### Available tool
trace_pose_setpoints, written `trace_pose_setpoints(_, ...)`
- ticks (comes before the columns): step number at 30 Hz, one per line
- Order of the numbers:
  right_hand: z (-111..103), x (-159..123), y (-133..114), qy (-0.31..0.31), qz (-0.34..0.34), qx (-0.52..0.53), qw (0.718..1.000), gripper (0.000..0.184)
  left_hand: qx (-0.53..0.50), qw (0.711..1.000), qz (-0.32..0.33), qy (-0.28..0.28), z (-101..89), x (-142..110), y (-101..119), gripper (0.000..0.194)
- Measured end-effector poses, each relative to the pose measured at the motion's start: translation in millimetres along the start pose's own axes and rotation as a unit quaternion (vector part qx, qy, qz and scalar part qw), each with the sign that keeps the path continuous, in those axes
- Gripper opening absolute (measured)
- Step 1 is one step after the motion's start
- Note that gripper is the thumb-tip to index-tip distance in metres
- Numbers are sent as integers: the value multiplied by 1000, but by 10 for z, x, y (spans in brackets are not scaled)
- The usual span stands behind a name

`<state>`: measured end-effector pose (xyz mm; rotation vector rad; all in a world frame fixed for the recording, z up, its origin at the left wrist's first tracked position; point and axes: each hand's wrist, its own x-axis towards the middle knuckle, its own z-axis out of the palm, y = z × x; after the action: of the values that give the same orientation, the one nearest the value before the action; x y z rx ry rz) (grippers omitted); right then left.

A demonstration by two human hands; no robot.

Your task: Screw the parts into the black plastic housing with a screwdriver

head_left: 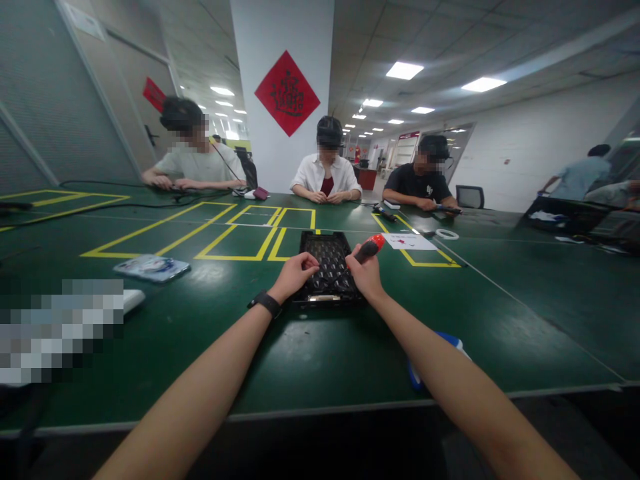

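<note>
A black tray with rows of small glossy pockets lies on the green table in front of me. My right hand is wrapped round the handle of a screwdriver, dark grey with an orange-red end, at the tray's right side. The handle tilts up to the right; the thin shaft seems to point down over the tray. My left hand is above the tray's left edge, thumb and fingers pinched together. Whatever lies between those fingertips is too small to make out. A dark band circles my left wrist.
The green table carries yellow tape outlines. A phone lies at left, near a blurred-out white object. At right are a paper sheet, a white ring and a blue-and-white object partly under my forearm. Three people sit opposite.
</note>
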<state>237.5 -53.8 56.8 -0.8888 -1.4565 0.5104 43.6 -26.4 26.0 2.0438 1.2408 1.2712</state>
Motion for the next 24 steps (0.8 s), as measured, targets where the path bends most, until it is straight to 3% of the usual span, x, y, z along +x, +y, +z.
trace_pose_setpoints(4,-4,2,-14,41,17,33,998,19,12,1000,7,-3,-18,1,18,14)
trace_pose_setpoints(9,11,57,80,71,85,119,987,19,-2,1000,20,-14,-29,-1,29,21)
trace_pose_setpoints(17,14,147,187,146,220,278,924,15,-31,998,26,-45,-17,-21,68,28)
trace_pose_setpoints(24,2,159,194,153,243,314,905,16,-48,998,24,-44,-23,-27,101,26)
